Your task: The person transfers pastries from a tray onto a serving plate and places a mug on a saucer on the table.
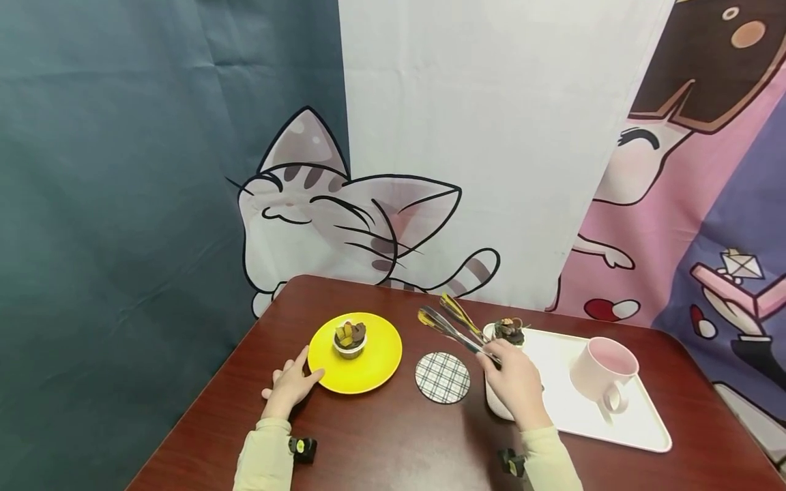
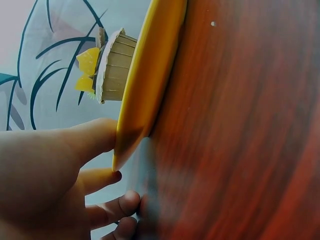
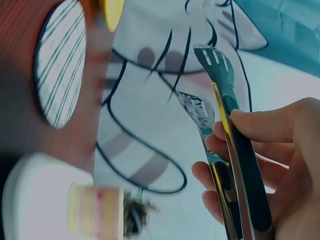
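— Sleeves come first: the left sleeve (image 1: 267, 458) and the right sleeve (image 1: 548, 460) reach in from the bottom of the head view. How are the hands set?

— The left hand (image 1: 293, 389) lies against the yellow plate (image 1: 382, 354), its thumb resting on the rim, its fingers loosely spread. The right hand (image 1: 514, 382) grips the tongs (image 3: 245, 170); their two arms stand parted, with nothing between them.

— And the cupcakes?

— The plated cupcake (image 1: 350, 341) sits upright on the yellow plate, just beyond the left thumb. The other cupcake (image 1: 508, 329) is just past the right hand, at the left end of the white tray (image 1: 635, 426); that hand hides exactly what it stands on. The pink mug (image 1: 595, 375) is further right.

— Which way do the tongs run?

— Slantwise, from the right hand forward and leftward, tips raised off the table, past the checked coaster (image 1: 442, 378).

— So they face away from the cupcake by the tray?

— Yes, it lies to the right of the tips, closer to the grip. The plated one is off to their left, well apart, with the left hand nearer to it. I'd judge that leftward slant to be what matters most
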Tool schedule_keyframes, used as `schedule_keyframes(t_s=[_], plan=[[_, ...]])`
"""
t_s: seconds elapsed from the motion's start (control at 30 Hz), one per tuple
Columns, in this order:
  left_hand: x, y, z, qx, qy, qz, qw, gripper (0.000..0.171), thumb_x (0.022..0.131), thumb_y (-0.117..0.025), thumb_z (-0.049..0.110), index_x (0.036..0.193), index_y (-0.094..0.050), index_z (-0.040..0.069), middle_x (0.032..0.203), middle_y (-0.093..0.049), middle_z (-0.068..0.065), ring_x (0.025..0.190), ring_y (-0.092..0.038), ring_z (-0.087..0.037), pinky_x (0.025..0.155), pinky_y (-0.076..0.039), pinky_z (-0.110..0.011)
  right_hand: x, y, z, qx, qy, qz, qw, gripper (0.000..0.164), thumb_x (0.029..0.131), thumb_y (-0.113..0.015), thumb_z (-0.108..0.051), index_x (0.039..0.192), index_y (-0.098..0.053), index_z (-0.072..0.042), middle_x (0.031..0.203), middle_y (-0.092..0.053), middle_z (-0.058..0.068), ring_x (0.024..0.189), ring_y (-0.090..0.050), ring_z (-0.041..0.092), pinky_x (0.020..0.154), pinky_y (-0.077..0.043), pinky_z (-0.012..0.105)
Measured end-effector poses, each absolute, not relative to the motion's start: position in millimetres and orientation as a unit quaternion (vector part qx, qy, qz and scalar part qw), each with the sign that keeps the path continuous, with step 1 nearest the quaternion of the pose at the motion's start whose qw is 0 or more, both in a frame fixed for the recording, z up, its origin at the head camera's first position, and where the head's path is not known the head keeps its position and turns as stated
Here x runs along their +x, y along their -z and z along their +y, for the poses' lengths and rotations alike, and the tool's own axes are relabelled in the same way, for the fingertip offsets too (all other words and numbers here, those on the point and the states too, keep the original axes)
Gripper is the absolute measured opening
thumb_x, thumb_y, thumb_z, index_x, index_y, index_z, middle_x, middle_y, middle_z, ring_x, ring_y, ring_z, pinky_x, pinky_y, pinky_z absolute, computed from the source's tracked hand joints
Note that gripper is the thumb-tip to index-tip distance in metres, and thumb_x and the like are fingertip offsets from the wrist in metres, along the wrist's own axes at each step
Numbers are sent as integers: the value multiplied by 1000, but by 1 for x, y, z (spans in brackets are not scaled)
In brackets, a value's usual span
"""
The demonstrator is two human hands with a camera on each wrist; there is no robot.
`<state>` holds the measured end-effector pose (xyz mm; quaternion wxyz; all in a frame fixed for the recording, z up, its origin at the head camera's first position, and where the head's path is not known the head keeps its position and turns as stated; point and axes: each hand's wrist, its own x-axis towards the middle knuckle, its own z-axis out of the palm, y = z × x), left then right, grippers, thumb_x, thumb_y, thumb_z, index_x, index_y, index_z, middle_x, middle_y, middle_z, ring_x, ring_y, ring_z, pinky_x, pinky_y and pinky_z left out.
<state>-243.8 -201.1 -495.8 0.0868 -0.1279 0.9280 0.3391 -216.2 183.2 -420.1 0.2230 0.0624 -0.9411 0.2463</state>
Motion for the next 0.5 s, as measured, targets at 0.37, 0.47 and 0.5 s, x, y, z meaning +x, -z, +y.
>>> schedule_keyframes(t_s=[0.37,0.47,0.5], plan=[[-244,494,-201,-129,-335,929,90,75,93,-57,41,155,-23,15,142,-34,-29,115,-32,-49,87,-20,-66,-198,423,241,9,-241,-944,227,14,83,-69,-12,93,-74,-3,98,-71,13,88,-68,35,74,-49,50],[-244,495,-201,-129,-336,929,91,75,93,-56,41,155,-22,15,142,-34,-30,116,-31,-50,88,-20,-67,-195,420,258,1,-240,-946,215,14,84,-68,-13,93,-74,-3,98,-70,16,85,-66,35,71,-49,47],[-244,495,-201,-129,-336,928,91,75,93,-56,41,155,-22,15,142,-34,-30,116,-31,-50,88,-20,-67,-193,418,263,-2,-239,-947,214,14,85,-69,-13,93,-74,-3,98,-70,16,84,-66,35,70,-48,46]])
